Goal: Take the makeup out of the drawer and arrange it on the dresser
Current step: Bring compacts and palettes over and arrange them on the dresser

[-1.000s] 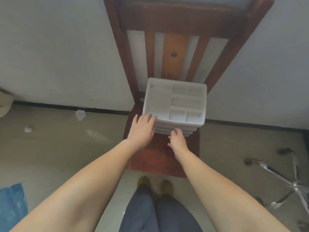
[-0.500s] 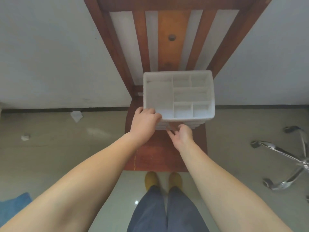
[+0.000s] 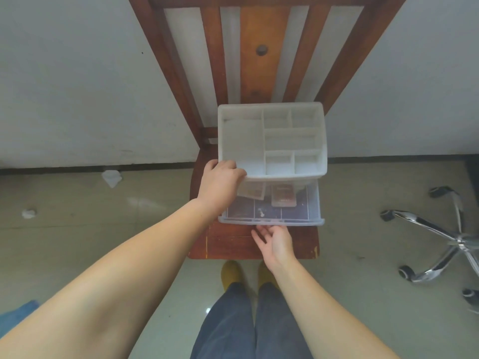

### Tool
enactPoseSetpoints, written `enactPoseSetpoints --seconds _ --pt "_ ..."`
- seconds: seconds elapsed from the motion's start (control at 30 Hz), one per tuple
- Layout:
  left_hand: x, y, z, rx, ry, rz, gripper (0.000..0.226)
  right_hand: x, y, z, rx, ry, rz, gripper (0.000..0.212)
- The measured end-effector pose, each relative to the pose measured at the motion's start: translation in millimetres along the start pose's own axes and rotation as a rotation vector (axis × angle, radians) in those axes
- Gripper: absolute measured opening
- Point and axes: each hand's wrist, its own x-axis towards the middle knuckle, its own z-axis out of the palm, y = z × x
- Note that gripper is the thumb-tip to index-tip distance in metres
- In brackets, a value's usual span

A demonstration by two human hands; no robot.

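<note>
A white plastic organizer (image 3: pixel 270 172) with several empty top compartments stands on a wooden chair seat (image 3: pixel 233 242). Its clear drawer (image 3: pixel 315 203) is pulled out toward me. Inside lie a pinkish compact (image 3: pixel 283 196), a second flat case (image 3: pixel 252 191) partly under the organizer's top, and a small white item (image 3: pixel 261 211). My left hand (image 3: pixel 220 185) grips the organizer's front left corner. My right hand (image 3: pixel 274 240), palm up, has its fingertips curled under the drawer's front lip.
The chair's slatted back (image 3: pixel 255 53) rises against a white wall. A chrome swivel-chair base (image 3: pixel 440 237) lies on the floor to the right. Crumpled paper bits (image 3: pixel 111 177) lie on the left floor, and blue fabric (image 3: pixel 18 313) is at the lower left.
The drawer has slid out of the organizer toward me, drawn by my right hand. My left hand stayed on the organizer's corner. The camera moved closer.
</note>
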Motion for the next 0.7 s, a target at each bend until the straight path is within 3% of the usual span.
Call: enactPoseSetpoints --seconds 0.23,0.3,0.37,0.43,0.5,0.57,0.63,0.7 --pt "-9 8 -3 -0.025 0.011 -0.018 0.027 -16 -8 -34 -0.089 -0.091 0.107 0.032" --pt "-20 11 -3 0.021 0.139 0.070 0.029 -24 -27 -37 -0.367 -0.157 0.184 0.025" --pt "-36 13 5 0.037 0.180 0.275 0.029 -35 -54 -36 -0.840 -0.277 0.211 0.021" --pt "-47 17 16 0.012 0.027 0.435 0.028 -39 -79 -28 -1.149 -0.367 0.043 0.019" --pt "-44 22 31 0.056 -0.189 0.359 0.040 -34 -99 -15 -1.383 -0.318 -0.326 0.017" --pt "-30 24 44 0.151 -0.280 0.212 0.050 -18 -111 -1 -1.757 -0.259 -0.716 0.018" --pt "-16 28 52 0.227 -0.312 0.174 0.052 3 -108 4 -2.122 -0.281 -0.871 0.034" --pt "-5 29 59 0.248 -0.343 0.171 0.057 21 -99 3 -2.359 -0.262 -0.882 0.047"
